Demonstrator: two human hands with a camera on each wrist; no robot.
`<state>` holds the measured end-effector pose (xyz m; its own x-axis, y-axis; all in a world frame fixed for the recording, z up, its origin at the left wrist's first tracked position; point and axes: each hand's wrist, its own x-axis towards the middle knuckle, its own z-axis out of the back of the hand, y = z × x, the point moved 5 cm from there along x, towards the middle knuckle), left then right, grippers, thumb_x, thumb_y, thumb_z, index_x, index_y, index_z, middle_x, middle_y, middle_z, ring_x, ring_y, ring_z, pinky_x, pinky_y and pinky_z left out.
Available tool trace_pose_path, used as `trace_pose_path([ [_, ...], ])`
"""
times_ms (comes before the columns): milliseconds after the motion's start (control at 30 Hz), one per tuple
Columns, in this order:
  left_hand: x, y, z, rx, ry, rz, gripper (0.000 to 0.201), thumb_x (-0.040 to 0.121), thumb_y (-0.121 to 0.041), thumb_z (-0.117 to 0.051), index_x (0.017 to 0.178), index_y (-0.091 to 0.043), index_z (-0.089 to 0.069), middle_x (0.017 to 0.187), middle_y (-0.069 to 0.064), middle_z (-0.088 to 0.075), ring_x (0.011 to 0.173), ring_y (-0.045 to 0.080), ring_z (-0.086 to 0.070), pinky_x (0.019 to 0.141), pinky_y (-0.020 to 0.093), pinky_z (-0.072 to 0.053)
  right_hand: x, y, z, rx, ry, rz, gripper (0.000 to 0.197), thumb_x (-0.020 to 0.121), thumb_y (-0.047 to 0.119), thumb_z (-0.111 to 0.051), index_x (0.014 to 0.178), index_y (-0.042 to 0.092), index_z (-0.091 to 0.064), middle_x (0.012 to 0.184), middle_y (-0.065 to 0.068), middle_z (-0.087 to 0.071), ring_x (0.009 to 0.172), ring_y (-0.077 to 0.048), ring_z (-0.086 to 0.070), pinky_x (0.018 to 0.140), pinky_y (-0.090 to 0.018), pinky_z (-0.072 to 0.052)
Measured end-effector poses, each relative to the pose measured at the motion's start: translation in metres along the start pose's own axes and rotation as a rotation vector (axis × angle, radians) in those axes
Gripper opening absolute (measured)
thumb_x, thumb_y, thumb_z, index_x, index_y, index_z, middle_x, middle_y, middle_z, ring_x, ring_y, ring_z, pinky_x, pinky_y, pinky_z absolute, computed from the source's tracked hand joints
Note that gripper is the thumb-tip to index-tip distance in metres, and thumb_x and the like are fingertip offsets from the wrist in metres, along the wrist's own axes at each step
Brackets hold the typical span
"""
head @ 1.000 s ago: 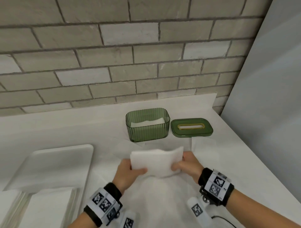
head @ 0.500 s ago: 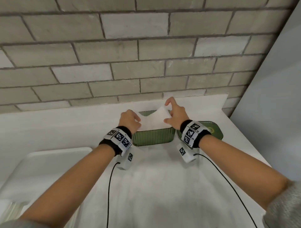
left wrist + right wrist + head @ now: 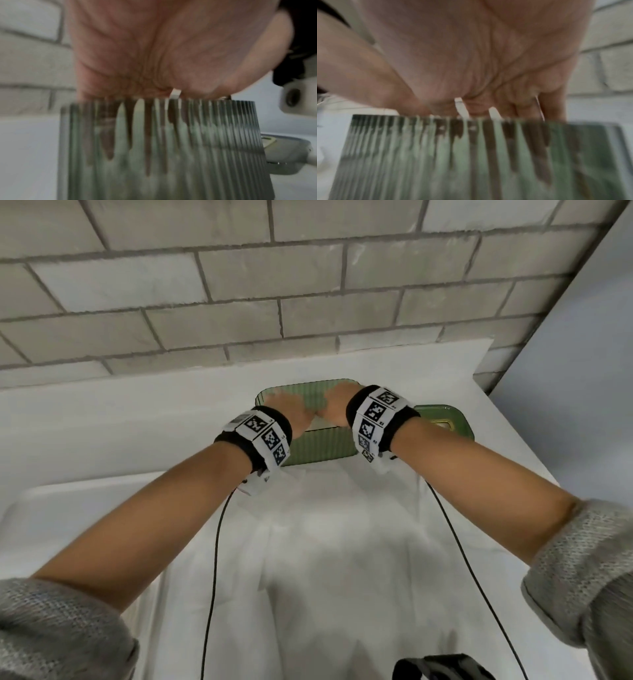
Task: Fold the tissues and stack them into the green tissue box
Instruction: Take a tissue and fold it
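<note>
Both my left hand [image 3: 291, 412] and right hand [image 3: 334, 409] have plunged, fingers straight, into the green tissue box [image 3: 318, 446], pressing the folded tissue down.

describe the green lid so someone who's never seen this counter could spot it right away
Start at the brick wall, then the white counter below it. Both hands reach into the ribbed green tissue box there; the lid lies flat just right of it, low and smooth with a yellowish slot.
</note>
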<state>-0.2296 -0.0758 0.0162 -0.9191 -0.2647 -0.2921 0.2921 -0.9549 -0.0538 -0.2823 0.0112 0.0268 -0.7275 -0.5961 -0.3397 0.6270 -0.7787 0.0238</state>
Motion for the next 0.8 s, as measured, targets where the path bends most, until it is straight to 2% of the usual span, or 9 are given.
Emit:
trace_pose_path([
  [67, 0.001, -0.005, 0.004, 0.072, -0.104, -0.043, 0.035, 0.098, -0.02, -0.032, 0.09, -0.001, -0.061, 0.099, 0.017, -0.053, 0.109, 0.035, -0.049, 0.091, 0.043, -0.042, -0.002, 0.005, 0.004, -0.05, -0.09, 0.056, 0.029, 0.097, 0.022, -0.039, 0.081, 0.003, -0.054, 0.09, -0.007, -0.055, 0.085, -0.025, -0.052, 0.075, -0.033, -0.042],
  [100, 0.0, -0.005, 0.002, 0.019, -0.088, -0.054, 0.032, 0.096, -0.019, -0.036, 0.076, -0.002, -0.053, 0.091, 0.018, -0.052, 0.1, 0.033, -0.053, 0.085, 0.041, -0.044, -0.002, 0.007, 0.001, -0.063, -0.043, 0.07, 0.029, 0.097, 0.018, -0.038, 0.078, 0.002, -0.053, 0.087, -0.007, -0.055, 0.081, -0.024, -0.05, 0.073, -0.032, -0.04],
  [200, 0.004, -0.002, -0.018, -0.135, 0.149, -0.036, 0.039, 0.098, -0.018, -0.035, 0.061, -0.009, -0.041, 0.062, 0.009, -0.037, 0.055, 0.019, -0.038, 0.051, 0.028, -0.03, -0.004, 0.005, -0.015, 0.066, 0.183, 0.027, 0.037, 0.102, 0.017, -0.031, 0.125, -0.003, -0.053, 0.131, -0.019, -0.052, 0.113, -0.03, -0.051, 0.091, -0.036, -0.039],
  [300, 0.003, -0.003, -0.018, -0.118, 0.201, -0.04, 0.039, 0.101, -0.019, -0.03, 0.068, -0.007, -0.045, 0.063, 0.004, -0.035, 0.055, 0.015, -0.033, 0.051, 0.027, -0.025, -0.013, 0.007, -0.012, 0.161, 0.245, -0.013, 0.042, 0.106, 0.013, -0.022, 0.138, -0.008, -0.039, 0.146, -0.024, -0.038, 0.133, -0.034, -0.04, 0.1, -0.03, -0.035],
  [400, -0.009, -0.003, -0.003, -0.185, 0.12, -0.043, 0.045, 0.103, -0.025, -0.029, 0.083, 0.003, -0.058, 0.075, 0.009, -0.047, 0.072, 0.022, -0.052, 0.065, 0.027, -0.037, -0.034, 0.001, 0.006, 0.236, 0.126, 0.06, 0.047, 0.106, 0.028, -0.022, 0.125, 0.001, -0.056, 0.132, -0.022, -0.053, 0.12, -0.032, -0.051, 0.097, -0.033, -0.038],
  [467, -0.025, -0.002, 0.016, -0.22, -0.07, -0.059, 0.051, 0.102, -0.035, -0.029, 0.095, 0.001, -0.065, 0.075, 0.009, -0.056, 0.077, 0.03, -0.061, 0.074, 0.03, -0.047, -0.054, -0.015, 0.026, 0.288, -0.054, 0.104, 0.05, 0.102, 0.037, -0.029, 0.109, 0.004, -0.066, 0.107, -0.02, -0.064, 0.102, -0.034, -0.06, 0.09, -0.036, -0.046],
  [600, -0.073, -0.02, 0.037, -0.447, -0.36, -0.213, 0.042, 0.092, -0.044, -0.038, 0.077, -0.011, -0.058, 0.076, 0.002, -0.057, 0.077, 0.022, -0.058, 0.075, 0.034, -0.051, -0.11, -0.052, 0.04, 0.396, -0.19, 0.138, 0.045, 0.093, 0.042, -0.05, 0.096, 0.002, -0.07, 0.097, -0.016, -0.071, 0.09, -0.029, -0.064, 0.085, -0.038, -0.051],
  [733, -0.117, -0.071, 0.018, -0.61, -0.193, -0.375, 0.03, 0.094, -0.031, -0.056, 0.095, -0.007, -0.074, 0.095, 0.008, -0.072, 0.092, 0.022, -0.065, 0.086, 0.033, -0.052, -0.176, -0.084, 0.003, 0.307, -0.065, 0.108, 0.022, 0.084, 0.037, -0.066, 0.092, 0.018, -0.073, 0.083, -0.002, -0.071, 0.072, -0.016, -0.062, 0.071, -0.027, -0.048],
  [800, -0.134, -0.101, -0.008, -0.512, -0.019, -0.462, 0.026, 0.091, -0.031, -0.061, 0.096, -0.01, -0.075, 0.098, 0.007, -0.074, 0.093, 0.023, -0.067, 0.084, 0.034, -0.052, -0.201, -0.096, -0.036, 0.257, 0.046, 0.062, 0.033, 0.077, 0.036, -0.076, 0.106, 0.019, -0.071, 0.091, 0.001, -0.068, 0.074, -0.013, -0.058, 0.071, -0.024, -0.046],
])
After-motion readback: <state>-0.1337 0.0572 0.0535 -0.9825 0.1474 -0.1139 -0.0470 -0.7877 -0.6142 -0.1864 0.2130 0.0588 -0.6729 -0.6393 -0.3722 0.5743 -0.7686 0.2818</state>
